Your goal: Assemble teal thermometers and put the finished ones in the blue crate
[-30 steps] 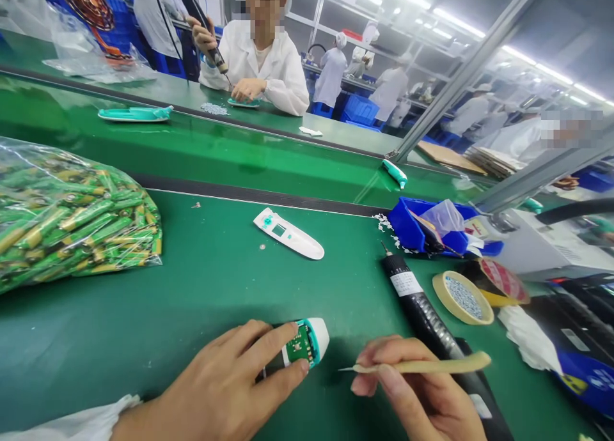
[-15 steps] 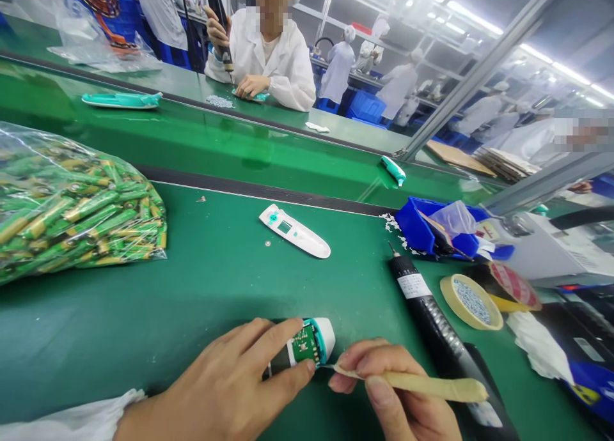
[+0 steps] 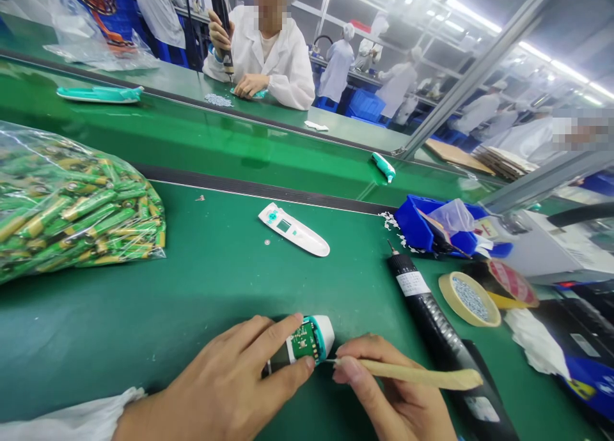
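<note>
Two hands at work here, close to the front edge of the green worktop. Left hand has a closed, wrapped grip on a small white-and-teal plastic device shell, with its green circuit board exposed. Right hand pinches a thin beige pick, tip right at the shell's edge. Looks light and stiff to me, but I'd hold it by the plastic, since that board seems fragile. A black electric screwdriver lies just beside the right hand.
</note>
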Demonstrator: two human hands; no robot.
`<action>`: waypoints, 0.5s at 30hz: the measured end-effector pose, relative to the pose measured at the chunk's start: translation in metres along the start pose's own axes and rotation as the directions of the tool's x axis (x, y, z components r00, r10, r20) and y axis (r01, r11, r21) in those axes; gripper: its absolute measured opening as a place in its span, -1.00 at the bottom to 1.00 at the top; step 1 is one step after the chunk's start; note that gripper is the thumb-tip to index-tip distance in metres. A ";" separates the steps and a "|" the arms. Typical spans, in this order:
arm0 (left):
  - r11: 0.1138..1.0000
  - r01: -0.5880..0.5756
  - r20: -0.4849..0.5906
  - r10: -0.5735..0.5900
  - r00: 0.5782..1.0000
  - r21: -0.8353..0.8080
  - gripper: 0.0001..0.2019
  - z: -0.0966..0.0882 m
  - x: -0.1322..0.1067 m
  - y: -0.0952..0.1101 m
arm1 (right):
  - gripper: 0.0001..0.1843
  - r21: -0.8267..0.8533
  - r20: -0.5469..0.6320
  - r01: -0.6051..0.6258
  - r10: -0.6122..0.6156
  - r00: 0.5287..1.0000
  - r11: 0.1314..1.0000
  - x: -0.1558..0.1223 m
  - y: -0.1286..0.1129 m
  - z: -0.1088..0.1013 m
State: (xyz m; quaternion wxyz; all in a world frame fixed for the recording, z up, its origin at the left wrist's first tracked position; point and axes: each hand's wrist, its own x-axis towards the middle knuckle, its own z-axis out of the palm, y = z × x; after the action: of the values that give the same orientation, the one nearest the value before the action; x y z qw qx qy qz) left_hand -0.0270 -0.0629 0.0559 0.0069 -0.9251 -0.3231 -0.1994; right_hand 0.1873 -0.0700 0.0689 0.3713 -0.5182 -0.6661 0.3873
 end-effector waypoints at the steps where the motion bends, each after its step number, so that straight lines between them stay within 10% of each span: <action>1: 1.000 -0.003 0.003 0.003 1.000 -0.005 -0.52 0.000 0.000 0.000 | -0.89 0.003 0.000 -0.023 0.023 1.000 1.000 0.000 0.000 0.000; 15: 1.000 0.000 0.003 0.000 1.000 0.010 -0.65 -0.003 0.004 0.000 | -0.79 0.054 0.011 -0.105 0.105 0.994 0.993 -0.001 0.000 0.004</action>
State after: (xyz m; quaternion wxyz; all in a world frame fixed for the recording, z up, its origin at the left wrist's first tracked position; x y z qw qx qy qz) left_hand -0.0253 -0.0612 0.0603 0.0111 -0.9253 -0.3241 -0.1964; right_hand 0.1834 -0.0719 0.0672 0.3616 -0.5407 -0.6287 0.4262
